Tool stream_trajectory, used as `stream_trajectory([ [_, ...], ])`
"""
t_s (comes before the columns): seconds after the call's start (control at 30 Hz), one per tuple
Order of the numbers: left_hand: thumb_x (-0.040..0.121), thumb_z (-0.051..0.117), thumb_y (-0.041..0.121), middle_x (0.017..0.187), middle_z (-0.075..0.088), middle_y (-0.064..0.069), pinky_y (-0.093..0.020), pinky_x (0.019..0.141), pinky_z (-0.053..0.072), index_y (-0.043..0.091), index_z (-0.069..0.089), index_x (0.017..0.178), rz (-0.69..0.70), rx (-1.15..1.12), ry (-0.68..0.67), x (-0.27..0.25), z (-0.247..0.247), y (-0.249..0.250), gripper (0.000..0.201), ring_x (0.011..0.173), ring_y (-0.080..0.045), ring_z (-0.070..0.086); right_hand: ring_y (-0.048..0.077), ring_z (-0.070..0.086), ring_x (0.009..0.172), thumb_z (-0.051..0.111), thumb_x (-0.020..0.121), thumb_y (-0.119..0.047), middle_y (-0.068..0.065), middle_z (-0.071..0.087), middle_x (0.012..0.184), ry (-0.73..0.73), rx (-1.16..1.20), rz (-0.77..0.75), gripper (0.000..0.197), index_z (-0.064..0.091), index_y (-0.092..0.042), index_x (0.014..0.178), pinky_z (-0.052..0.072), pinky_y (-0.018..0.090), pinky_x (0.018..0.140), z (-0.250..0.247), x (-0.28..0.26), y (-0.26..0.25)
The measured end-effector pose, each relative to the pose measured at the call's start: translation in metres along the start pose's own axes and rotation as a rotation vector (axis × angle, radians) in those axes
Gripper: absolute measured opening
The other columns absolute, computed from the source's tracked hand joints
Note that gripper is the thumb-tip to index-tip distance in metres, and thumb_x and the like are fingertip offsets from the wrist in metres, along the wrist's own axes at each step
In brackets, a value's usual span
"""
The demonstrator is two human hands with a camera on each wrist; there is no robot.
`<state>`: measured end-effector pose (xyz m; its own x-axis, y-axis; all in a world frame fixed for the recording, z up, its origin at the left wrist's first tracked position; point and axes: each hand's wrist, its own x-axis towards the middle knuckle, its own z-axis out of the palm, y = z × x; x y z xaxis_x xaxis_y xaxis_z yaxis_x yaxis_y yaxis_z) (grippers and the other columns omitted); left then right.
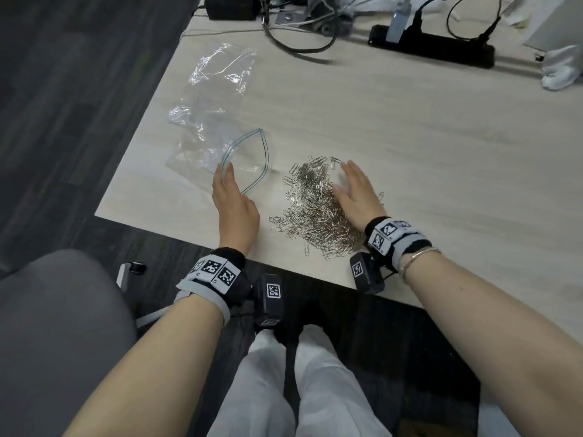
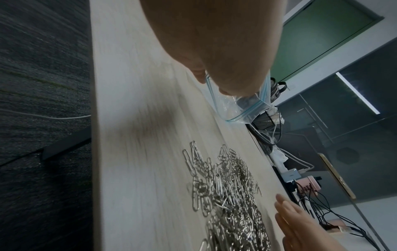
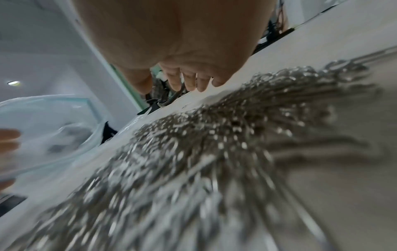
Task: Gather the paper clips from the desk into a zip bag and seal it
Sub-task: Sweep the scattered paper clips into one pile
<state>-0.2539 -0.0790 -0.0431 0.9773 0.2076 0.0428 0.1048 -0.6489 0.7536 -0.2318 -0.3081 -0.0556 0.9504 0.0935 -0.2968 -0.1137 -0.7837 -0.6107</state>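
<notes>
Our left hand (image 1: 235,200) pinches the rim of the zip bag (image 1: 217,127), its mouth gaping and nothing visible inside. Our right hand (image 1: 358,197), fingers straight, rests flat on the heap of paper clips (image 1: 315,206) just beside the bag's mouth. The heap reaches close to the counter (image 1: 410,137) near edge; bare surface stretches beyond.

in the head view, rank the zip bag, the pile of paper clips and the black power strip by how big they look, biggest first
1. zip bag, held open at its mouth by the left hand.
2. pile of paper clips.
3. black power strip, though it lies farther from the camera, so its place after the pile is unsure.
</notes>
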Motion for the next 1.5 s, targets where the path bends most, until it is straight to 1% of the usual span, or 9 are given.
stream_trajectory([
  [0.2, 0.085, 0.030, -0.011, 0.154, 0.009, -0.014, -0.017, 0.109, 0.007, 0.008, 0.017, 0.146, -0.007, -0.003, 0.028, 0.008, -0.007, -0.002, 0.065, 0.143, -0.022, 0.008, 0.018, -0.004, 0.145, 0.029, 0.098, -0.042, 0.004, -0.002, 0.158, -0.076, -0.069, 0.052, 0.061, 0.004, -0.017, 0.149, -0.008, 0.034, 0.114, -0.004, 0.046, -0.004],
  [0.57, 0.086, 0.030, -0.010, 0.154, 0.008, -0.014, -0.022, 0.112, 0.008, 0.009, 0.017, 0.146, -0.062, 0.014, 0.032, 0.009, -0.021, -0.013, 0.064, 0.144, -0.023, 0.006, 0.022, -0.001, 0.146, 0.032, 0.099, -0.036, 0.009, 0.002, 0.158, -0.353, -0.254, -0.261, 0.056, 0.018, -0.013, 0.148, -0.003, 0.037, 0.117, 0.031, 0.053, -0.058],
  [0.73, 0.086, 0.032, -0.010, 0.154, 0.009, -0.016, -0.021, 0.111, 0.007, 0.007, 0.017, 0.145, -0.031, 0.009, 0.017, 0.007, -0.019, -0.009, 0.063, 0.144, -0.024, 0.007, 0.019, 0.005, 0.146, 0.032, 0.099, -0.036, 0.006, 0.011, 0.157, -0.372, -0.309, -0.309, 0.052, 0.024, -0.013, 0.146, -0.004, 0.037, 0.117, 0.035, 0.023, -0.055],
  [0.83, 0.086, 0.032, -0.009, 0.154, 0.010, -0.016, -0.024, 0.114, 0.010, 0.007, 0.018, 0.145, -0.007, 0.007, 0.005, 0.007, -0.018, -0.005, 0.062, 0.144, -0.026, 0.008, 0.019, 0.004, 0.146, 0.035, 0.098, -0.039, 0.006, 0.013, 0.157, -0.265, -0.274, -0.305, 0.054, 0.024, -0.016, 0.146, -0.007, 0.036, 0.116, 0.032, 0.004, -0.050],
  [0.97, 0.087, 0.031, -0.008, 0.151, 0.011, -0.017, -0.029, 0.115, 0.015, 0.007, 0.022, 0.144, 0.022, -0.029, 0.056, 0.005, -0.019, 0.008, 0.059, 0.142, -0.027, 0.013, 0.015, 0.000, 0.146, 0.035, 0.098, -0.038, 0.002, 0.008, 0.157, 0.048, -0.089, -0.103, 0.055, 0.018, -0.020, 0.148, -0.010, 0.031, 0.116, 0.014, -0.025, -0.034],
  [1.13, 0.086, 0.032, -0.010, 0.148, 0.015, -0.016, -0.019, 0.111, 0.013, 0.005, 0.025, 0.142, 0.103, -0.090, 0.045, 0.002, -0.018, 0.025, 0.058, 0.140, -0.023, 0.017, 0.017, -0.001, 0.146, 0.037, 0.098, -0.029, 0.004, 0.007, 0.158, 0.410, 0.033, 0.354, 0.054, 0.018, -0.016, 0.147, -0.010, 0.036, 0.116, 0.011, -0.078, 0.016],
  [1.23, 0.086, 0.032, -0.010, 0.147, 0.016, -0.018, -0.019, 0.111, 0.012, 0.005, 0.025, 0.142, 0.165, -0.093, 0.003, 0.005, -0.018, 0.026, 0.058, 0.139, -0.025, 0.018, 0.021, -0.002, 0.146, 0.037, 0.098, -0.029, 0.007, 0.005, 0.158, 0.447, 0.013, 0.574, 0.058, 0.014, -0.013, 0.148, -0.007, 0.041, 0.117, 0.021, -0.100, 0.037],
  [1.37, 0.088, 0.032, -0.007, 0.148, 0.017, -0.018, -0.016, 0.108, 0.008, 0.005, 0.024, 0.143, 0.204, -0.098, -0.080, 0.010, -0.018, 0.024, 0.056, 0.139, -0.025, 0.017, 0.022, -0.004, 0.146, 0.032, 0.099, -0.031, 0.011, 0.000, 0.158, 0.411, 0.061, 0.630, 0.061, 0.005, -0.008, 0.148, -0.005, 0.041, 0.118, 0.032, -0.097, 0.039],
  [1.5, 0.088, 0.033, -0.004, 0.148, 0.017, -0.016, -0.040, 0.117, 0.020, 0.006, 0.024, 0.143, 0.221, -0.129, -0.145, 0.021, -0.016, 0.015, 0.056, 0.139, -0.024, 0.019, 0.020, -0.006, 0.146, 0.025, 0.099, -0.042, 0.007, -0.004, 0.158, 0.350, -0.008, 0.594, 0.063, 0.001, -0.011, 0.149, -0.007, 0.040, 0.116, 0.032, -0.069, 0.027],
])
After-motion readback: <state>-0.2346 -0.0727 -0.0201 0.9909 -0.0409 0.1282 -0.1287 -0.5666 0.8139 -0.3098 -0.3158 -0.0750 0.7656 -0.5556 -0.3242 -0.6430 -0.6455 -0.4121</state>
